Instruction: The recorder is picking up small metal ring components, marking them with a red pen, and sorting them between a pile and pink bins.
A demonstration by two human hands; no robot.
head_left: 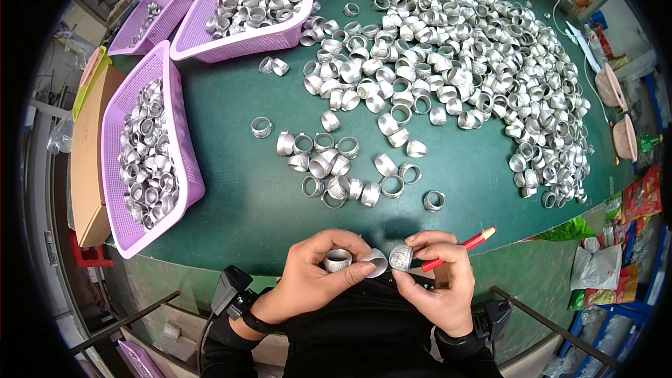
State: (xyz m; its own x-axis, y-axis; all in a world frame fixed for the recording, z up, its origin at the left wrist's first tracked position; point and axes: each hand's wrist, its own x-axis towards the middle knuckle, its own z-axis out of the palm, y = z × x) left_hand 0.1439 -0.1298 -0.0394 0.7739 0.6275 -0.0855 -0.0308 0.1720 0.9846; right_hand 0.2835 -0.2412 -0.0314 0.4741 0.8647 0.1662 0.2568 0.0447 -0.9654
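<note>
At the near edge of the table, my left hand is closed around two silver metal rings. One ring sits in the curl of the fingers, and a smoother one is pinched between thumb and fingertips. Close beside it, my right hand grips a patterned metal ring between thumb and forefinger. A red marking pencil with a yellowish end is tucked in the same hand, slanting up to the right. A loose group of metal rings lies just beyond my hands.
A large heap of similar rings spreads across the green table at the far right. Purple baskets of rings stand at the left, at the back and farther left. A cardboard box adjoins the left basket.
</note>
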